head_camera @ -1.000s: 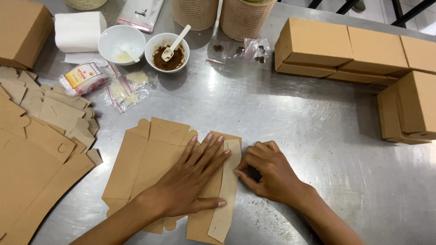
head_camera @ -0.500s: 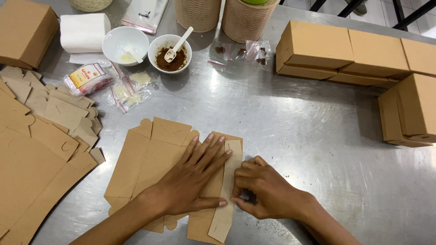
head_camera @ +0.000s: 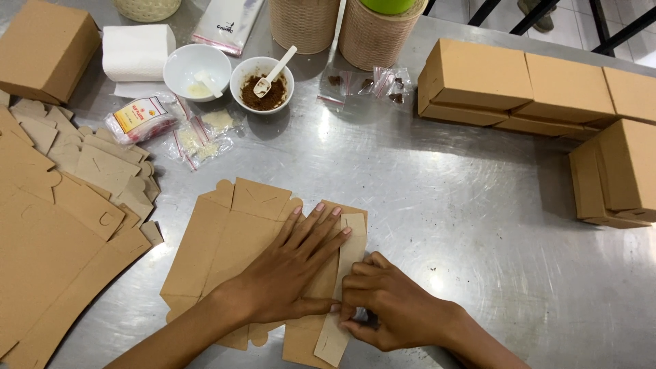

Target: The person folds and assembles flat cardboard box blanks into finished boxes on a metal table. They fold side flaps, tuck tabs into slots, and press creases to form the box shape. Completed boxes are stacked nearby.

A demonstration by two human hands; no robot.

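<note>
1. A brushed steel bench [head_camera: 444, 205] is seen filling the view, scuffed and glinting under overhead light; of the room only dark frame legs and pale floor at the top right edge can be made out.
2. Finished brown boxes [head_camera: 540, 85] are stacked at the far right, and one more stands at the top left, so a good share appears done.
3. A big pile of unfolded blanks [head_camera: 61, 205] is left waiting on the left.
4. One flat box blank [head_camera: 232, 239] is being worked at the near centre of the bench, pinned flat by the left hand [head_camera: 294, 273], fingers spread, nothing grasped.
5. Its side flap [head_camera: 345, 273] is pinched in the right hand [head_camera: 386, 304], the grip clenched on the strip's edge.
6. Two small bowls [head_camera: 263, 82], sachets and a tissue block are parked at the back.
</note>
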